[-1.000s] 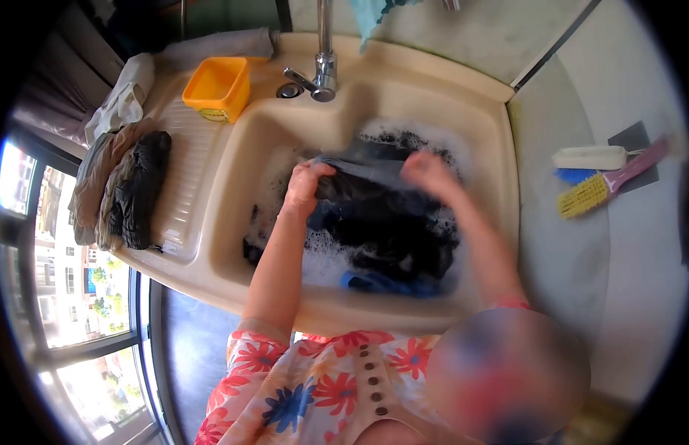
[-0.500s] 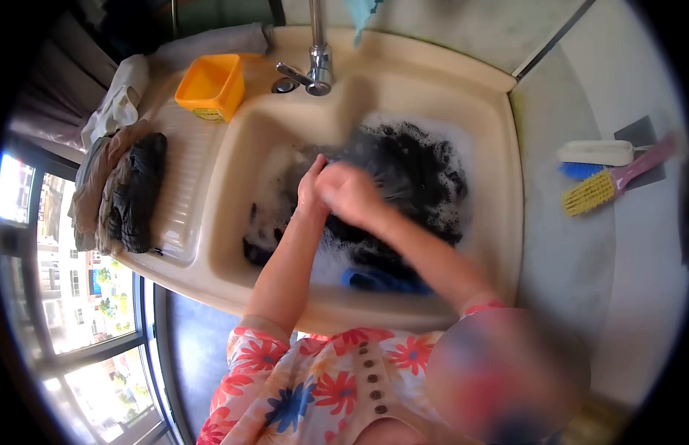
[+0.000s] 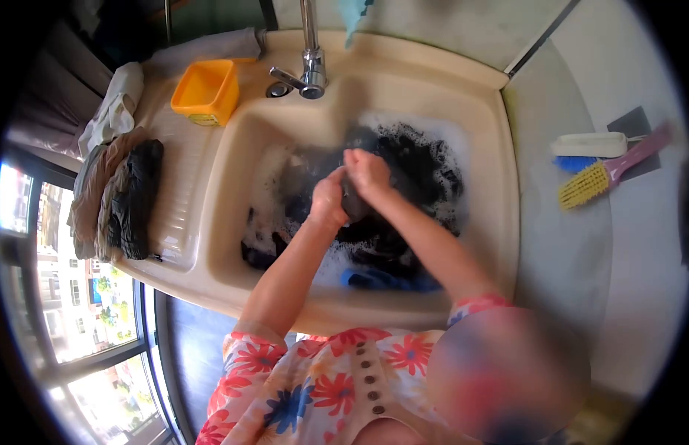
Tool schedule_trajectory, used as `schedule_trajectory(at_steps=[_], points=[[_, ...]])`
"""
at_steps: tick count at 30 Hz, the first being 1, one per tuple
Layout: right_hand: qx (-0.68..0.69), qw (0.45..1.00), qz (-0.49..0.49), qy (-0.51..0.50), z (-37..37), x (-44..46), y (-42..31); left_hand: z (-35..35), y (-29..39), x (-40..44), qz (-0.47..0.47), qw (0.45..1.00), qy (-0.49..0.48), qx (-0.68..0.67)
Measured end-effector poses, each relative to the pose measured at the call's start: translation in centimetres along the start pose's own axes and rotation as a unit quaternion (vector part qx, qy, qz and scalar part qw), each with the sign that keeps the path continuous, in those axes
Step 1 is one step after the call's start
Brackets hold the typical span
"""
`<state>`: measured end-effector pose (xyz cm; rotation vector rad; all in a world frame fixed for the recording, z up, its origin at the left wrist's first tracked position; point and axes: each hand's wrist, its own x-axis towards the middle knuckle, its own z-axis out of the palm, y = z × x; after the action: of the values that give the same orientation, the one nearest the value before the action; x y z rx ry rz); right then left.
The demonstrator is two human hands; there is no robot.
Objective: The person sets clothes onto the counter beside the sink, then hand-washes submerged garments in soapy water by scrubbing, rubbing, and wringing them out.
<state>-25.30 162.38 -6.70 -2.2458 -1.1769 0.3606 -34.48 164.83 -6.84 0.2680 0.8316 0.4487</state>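
Observation:
My left hand (image 3: 329, 199) and my right hand (image 3: 368, 175) are close together over the sink basin. Both are closed on a dark grey wet garment (image 3: 353, 205), part of which shows between and below them. Its exact kind cannot be made out. Around it, black clothes (image 3: 422, 174) soak in sudsy water inside the beige sink (image 3: 233, 167). A blue cloth (image 3: 385, 279) lies at the basin's near side, partly under water.
A chrome faucet (image 3: 313, 70) stands behind the basin. On the ribbed drainboard (image 3: 177, 185) are a yellow container (image 3: 211, 90), folded dark clothes (image 3: 136, 196) and a white cloth (image 3: 118, 107). A yellow-bristled brush (image 3: 585, 184) and a white-backed brush (image 3: 591, 144) lie at the right.
My right hand has moved right, slightly apart from my left, and my left hand has shifted a little right and down. The grey garment now shows between them. The view has shifted slightly.

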Motion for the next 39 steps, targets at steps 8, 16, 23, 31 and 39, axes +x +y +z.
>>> schedule_trajectory(at_steps=[8,16,23,31,39], points=[[0.071,0.919,-0.328,-0.206,-7.1,-1.0,1.8,0.5,2.3,-1.5,-0.076,0.980,-0.180,0.037],[0.408,0.907,-0.098,-0.044,-11.4,-0.3,0.2,-0.5,1.8,-1.8,0.228,0.704,-0.099,0.665],[0.406,0.905,-0.003,0.123,-13.0,3.5,7.1,-1.6,4.6,-1.4,0.165,0.848,-0.039,0.502],[0.302,0.904,-0.025,-0.301,-9.5,-1.9,5.4,-1.8,4.5,-0.5,0.107,0.986,-0.122,0.031],[0.378,0.914,-0.037,-0.143,-3.7,-0.5,-0.1,-4.9,1.7,4.1,0.135,0.988,-0.071,-0.033]])
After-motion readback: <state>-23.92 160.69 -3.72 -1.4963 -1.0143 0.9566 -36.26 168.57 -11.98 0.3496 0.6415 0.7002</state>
